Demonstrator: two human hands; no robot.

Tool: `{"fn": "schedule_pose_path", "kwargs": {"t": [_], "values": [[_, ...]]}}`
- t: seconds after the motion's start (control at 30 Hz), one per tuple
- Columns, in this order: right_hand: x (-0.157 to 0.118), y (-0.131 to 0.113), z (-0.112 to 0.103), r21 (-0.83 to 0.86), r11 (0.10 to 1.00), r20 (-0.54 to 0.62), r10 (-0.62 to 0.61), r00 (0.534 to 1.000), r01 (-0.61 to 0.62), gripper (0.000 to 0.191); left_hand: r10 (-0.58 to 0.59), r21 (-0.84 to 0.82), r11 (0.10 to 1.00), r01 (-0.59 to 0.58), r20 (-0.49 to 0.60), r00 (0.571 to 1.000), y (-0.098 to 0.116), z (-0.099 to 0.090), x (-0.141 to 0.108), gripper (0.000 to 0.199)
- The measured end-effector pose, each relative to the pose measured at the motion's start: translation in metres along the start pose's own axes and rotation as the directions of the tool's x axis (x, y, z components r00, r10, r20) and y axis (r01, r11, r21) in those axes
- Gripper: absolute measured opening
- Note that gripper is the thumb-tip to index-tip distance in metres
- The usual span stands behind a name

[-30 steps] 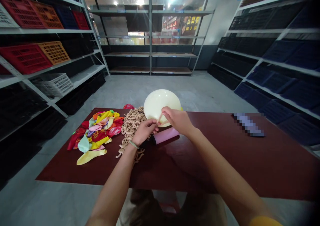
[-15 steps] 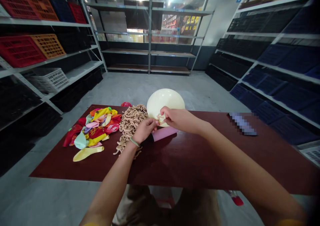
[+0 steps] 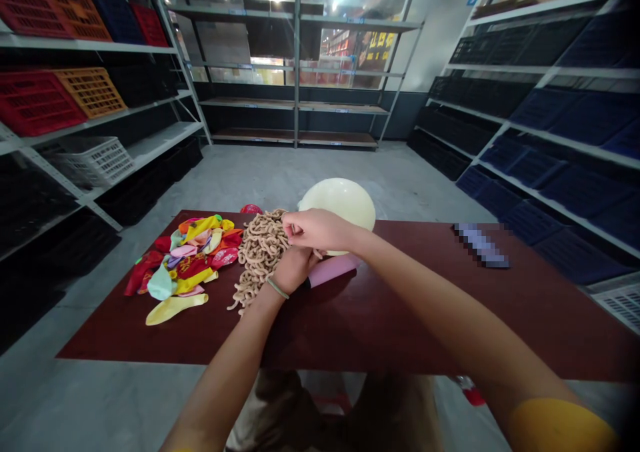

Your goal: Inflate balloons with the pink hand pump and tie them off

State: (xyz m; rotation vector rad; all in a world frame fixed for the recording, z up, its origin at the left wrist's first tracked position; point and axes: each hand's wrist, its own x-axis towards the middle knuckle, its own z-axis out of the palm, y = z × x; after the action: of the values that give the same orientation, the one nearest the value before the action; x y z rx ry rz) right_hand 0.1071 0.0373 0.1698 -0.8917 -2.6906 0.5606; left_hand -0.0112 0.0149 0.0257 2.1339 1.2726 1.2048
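An inflated pale yellow balloon [image 3: 345, 197] is just beyond my hands, its lower part hidden by them. My left hand [image 3: 294, 270], with a thin green band on the wrist, is closed on the balloon at its near end; the neck itself is covered. My right hand [image 3: 323, 229] crosses above the left, its fingers curled in a pinch; what they hold is hidden. Under the hands a pink cylinder [image 3: 336, 270] with a dark end lies on the table. Left of my hands is a heap of beige, curly, string-like pieces [image 3: 260, 249].
The dark red table [image 3: 400, 319] carries a pile of flat, coloured balloons [image 3: 195, 255] and a single flat yellow balloon [image 3: 175, 309] at left. A pixelated dark object [image 3: 481, 245] lies at right. Shelves with crates [image 3: 40, 102] flank the room.
My right hand has moved left and now passes over the left hand. The left hand has turned and shifted slightly right. The balloon sits slightly further right in view.
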Motion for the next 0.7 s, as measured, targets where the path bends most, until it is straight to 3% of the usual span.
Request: {"fn": "schedule_pose_path", "kwargs": {"t": [0.17, 0.23, 0.33, 0.43, 0.53, 0.7], "values": [[0.005, -0.007, -0.004, 0.135, 0.990, 0.053, -0.054, 0.997, 0.047, 0.009, -0.025, 0.004, 1.000, 0.025, -0.028, 0.999, 0.001, -0.002, 0.001, 0.026], [0.001, 0.002, -0.011, 0.119, 0.992, -0.061, -0.038, 0.997, 0.045, 0.015, -0.100, -0.067, 0.993, 0.100, -0.006, 0.995, 0.003, -0.002, 0.002, 0.036], [-0.011, 0.020, -0.020, -0.072, 0.997, -0.256, -0.048, 0.965, 0.030, 0.017, -0.196, -0.269, 0.944, 0.191, 0.009, 0.981, 0.005, -0.002, 0.002, 0.039], [-0.025, 0.033, -0.021, -0.244, 0.967, -0.190, -0.114, 0.975, 0.066, 0.022, -0.242, -0.407, 0.883, 0.233, 0.030, 0.970, 0.006, -0.002, 0.003, 0.043], [-0.034, 0.040, -0.013, -0.361, 0.927, -0.109, -0.149, 0.983, 0.101, 0.025, -0.239, -0.401, 0.887, 0.230, 0.028, 0.971, 0.005, -0.004, 0.003, 0.046], [-0.038, 0.050, 0.000, -0.481, 0.865, -0.113, -0.222, 0.968, 0.142, 0.025, -0.190, -0.397, 0.899, 0.186, 0.028, 0.981, 0.003, -0.007, 0.002, 0.046]]}}
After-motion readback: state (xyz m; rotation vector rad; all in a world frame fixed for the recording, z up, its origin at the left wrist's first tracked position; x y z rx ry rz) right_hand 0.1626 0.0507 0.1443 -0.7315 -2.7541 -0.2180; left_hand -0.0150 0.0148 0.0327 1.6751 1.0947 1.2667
